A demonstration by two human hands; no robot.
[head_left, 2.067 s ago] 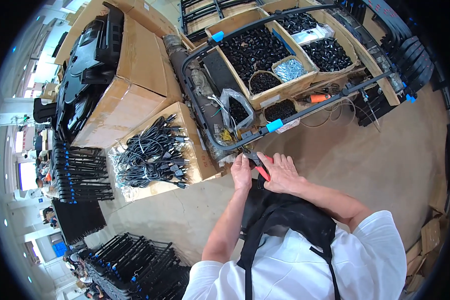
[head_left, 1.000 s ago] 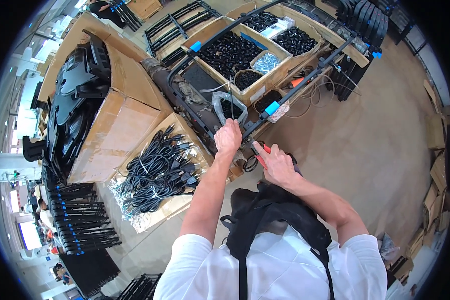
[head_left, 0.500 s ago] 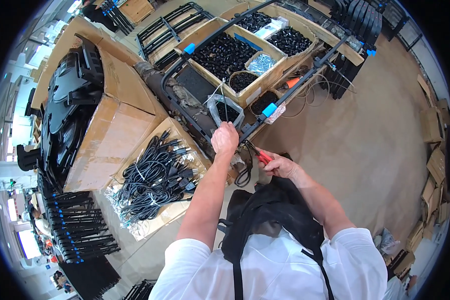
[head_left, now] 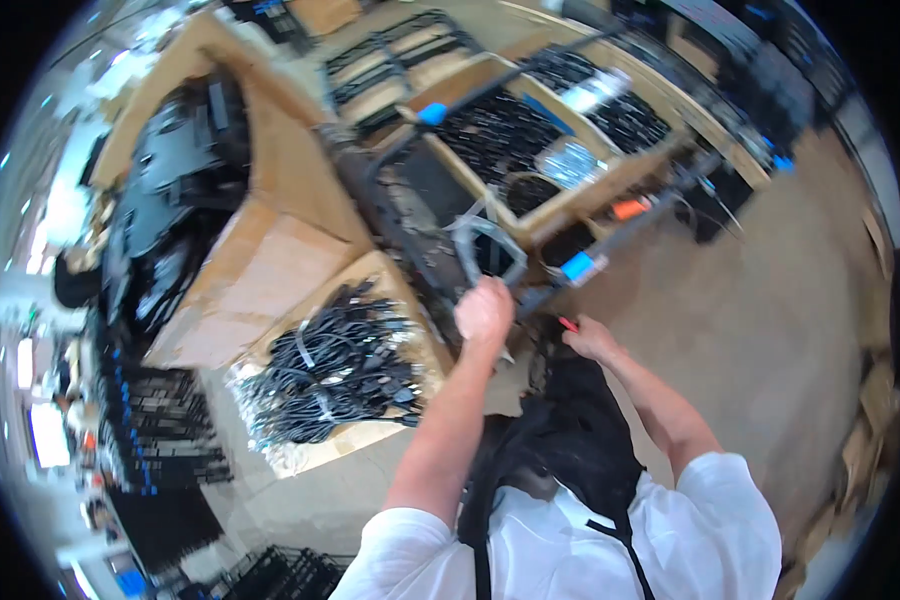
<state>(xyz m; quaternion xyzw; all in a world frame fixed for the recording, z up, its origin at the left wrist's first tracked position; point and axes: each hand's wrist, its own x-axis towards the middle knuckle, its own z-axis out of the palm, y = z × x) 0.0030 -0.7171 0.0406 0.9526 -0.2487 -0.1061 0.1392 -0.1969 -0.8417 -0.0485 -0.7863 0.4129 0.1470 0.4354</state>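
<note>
My left hand (head_left: 484,311) is closed around the bottom of a grey looped strap or cable (head_left: 490,243), which it holds up over a black cart frame (head_left: 402,215). My right hand (head_left: 592,341) is just to the right and lower, by the cart's corner. It grips a small red-handled tool (head_left: 567,323), most of which is hidden in the fingers. A blue fitting (head_left: 577,267) on the cart's bar sits between and just above the two hands. A dark apron or bag hangs at my chest below them.
An open cardboard box of bundled black cables (head_left: 328,372) lies to the left of my left arm. A big cardboard box of black parts (head_left: 175,225) stands further left. Wooden bins of black pieces (head_left: 515,125) sit on the cart. Black racks (head_left: 155,440) are at lower left.
My left hand has left the cart's edge, taken hold of the grey loop and raised it. My right hand stays low by the corner with the red tool. The view has closed in.
</note>
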